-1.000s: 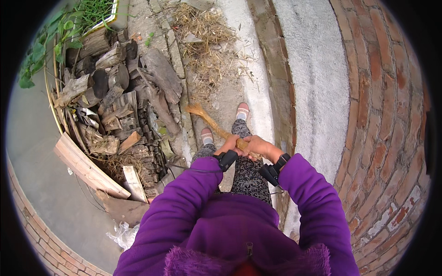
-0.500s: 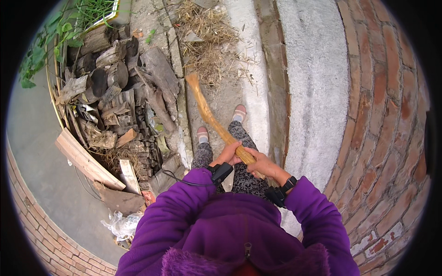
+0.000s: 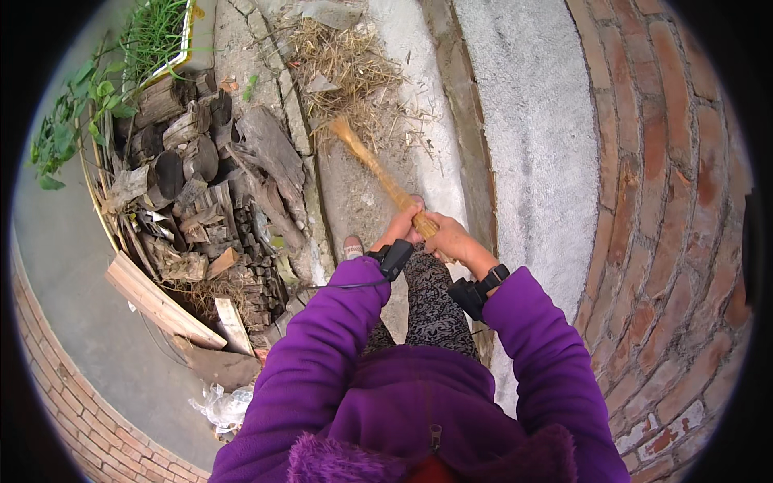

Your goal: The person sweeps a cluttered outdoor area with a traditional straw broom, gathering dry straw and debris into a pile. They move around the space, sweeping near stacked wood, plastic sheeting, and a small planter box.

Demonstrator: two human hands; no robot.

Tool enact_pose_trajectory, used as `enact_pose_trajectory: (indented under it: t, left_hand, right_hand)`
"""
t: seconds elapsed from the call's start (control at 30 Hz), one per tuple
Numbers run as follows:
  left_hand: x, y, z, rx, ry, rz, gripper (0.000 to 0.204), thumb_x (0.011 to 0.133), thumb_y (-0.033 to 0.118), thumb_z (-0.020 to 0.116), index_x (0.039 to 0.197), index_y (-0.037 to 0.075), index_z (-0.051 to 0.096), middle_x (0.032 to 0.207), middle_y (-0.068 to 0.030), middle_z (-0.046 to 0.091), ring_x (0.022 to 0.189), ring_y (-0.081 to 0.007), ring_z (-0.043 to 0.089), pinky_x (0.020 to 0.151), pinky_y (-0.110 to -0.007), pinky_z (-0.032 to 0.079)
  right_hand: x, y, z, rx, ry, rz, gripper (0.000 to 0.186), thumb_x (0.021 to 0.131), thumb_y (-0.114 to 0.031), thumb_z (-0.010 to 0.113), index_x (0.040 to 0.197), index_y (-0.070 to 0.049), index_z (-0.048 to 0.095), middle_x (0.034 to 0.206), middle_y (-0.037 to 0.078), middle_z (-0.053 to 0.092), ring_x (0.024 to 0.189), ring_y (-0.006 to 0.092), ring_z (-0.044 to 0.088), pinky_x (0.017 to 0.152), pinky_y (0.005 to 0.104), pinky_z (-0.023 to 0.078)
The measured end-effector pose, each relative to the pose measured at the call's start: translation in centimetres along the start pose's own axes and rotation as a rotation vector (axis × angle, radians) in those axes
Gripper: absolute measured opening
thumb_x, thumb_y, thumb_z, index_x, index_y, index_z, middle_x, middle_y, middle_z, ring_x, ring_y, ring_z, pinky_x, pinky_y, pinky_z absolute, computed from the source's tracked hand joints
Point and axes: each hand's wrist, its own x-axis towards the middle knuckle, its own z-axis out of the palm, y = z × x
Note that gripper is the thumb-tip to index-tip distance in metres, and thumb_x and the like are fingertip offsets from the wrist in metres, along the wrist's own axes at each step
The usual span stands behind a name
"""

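Note:
Both hands grip the lower end of a yellow straw broom, which slants up and left toward loose straw scattered on the concrete path. My left hand is wrapped round the handle, with my right hand closed on it just behind and to the right. The broom's frayed tip lies over the path near the straw's lower edge. My pink shoes stand below it, partly hidden by my hands and legs. Black devices are strapped on both wrists.
A pile of split logs and wood scraps lines my left, with a pale plank, crumpled plastic and a planter of green plants. A white rendered ledge and a brick surface run along my right.
The broom has swung from a low slant to pointing further forward, its tip now nearer the straw. Both hands, still gripping it, have moved forward since half a second ago.

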Motion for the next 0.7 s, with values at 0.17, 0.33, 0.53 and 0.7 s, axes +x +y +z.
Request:
enact_pose_trajectory:
  t: [0.17, 0.33, 0.53, 0.7]
  left_hand:
    - [0.8, 2.8, 4.1, 0.075, -0.037, -0.081, 0.026, 0.095, 0.022, 0.046, 0.103, -0.003, 0.046, 0.093, -0.0152, 0.059, 0.083, -0.0255, 0.063, 0.073, -0.041, 0.056]
    - [-3.9, 0.0, 5.7, 0.13, 0.008, -0.112, 0.023, 0.093, 0.018, 0.049, 0.103, -0.003, 0.045, 0.094, -0.0178, 0.059, 0.088, -0.0292, 0.063, 0.078, -0.042, 0.055]
    - [-3.1, -4.0, 3.9, 0.112, -0.026, -0.321, 0.023, 0.093, 0.017, 0.052, 0.103, -0.001, 0.043, 0.088, -0.0178, 0.06, 0.085, -0.0299, 0.064, 0.076, -0.043, 0.055]
    - [2.2, -0.7, 0.7, 0.633, 0.144, -0.319, 0.025, 0.085, 0.019, 0.06, 0.098, -0.001, 0.052, 0.075, -0.0097, 0.059, 0.063, -0.0198, 0.059, 0.056, -0.034, 0.05]
  right_hand:
    - [-2.9, -1.8, -1.2, -0.129, 0.181, -0.085, 0.072, 0.067, -0.005, 0.063, 0.134, -0.013, 0.039, 0.104, 0.024, 0.061, 0.099, 0.0387, 0.058, 0.084, 0.0382, 0.047]
    - [-7.8, 2.4, 0.7, 0.064, 0.196, -0.164, 0.081, 0.067, -0.004, 0.06, 0.141, -0.013, 0.029, 0.111, 0.02, 0.059, 0.1, 0.0322, 0.06, 0.082, 0.0344, 0.047]
    - [-9.7, 6.5, 5.1, 0.25, 0.329, -0.139, 0.09, 0.067, -0.001, 0.058, 0.145, -0.008, 0.015, 0.118, 0.02, 0.053, 0.099, 0.0283, 0.058, 0.08, 0.029, 0.047]
    - [-1.7, 3.0, 7.3, 0.185, 0.374, -0.068, 0.092, 0.069, -0.005, 0.057, 0.145, -0.003, 0.004, 0.112, 0.022, 0.056, 0.097, 0.0303, 0.059, 0.081, 0.0324, 0.046]
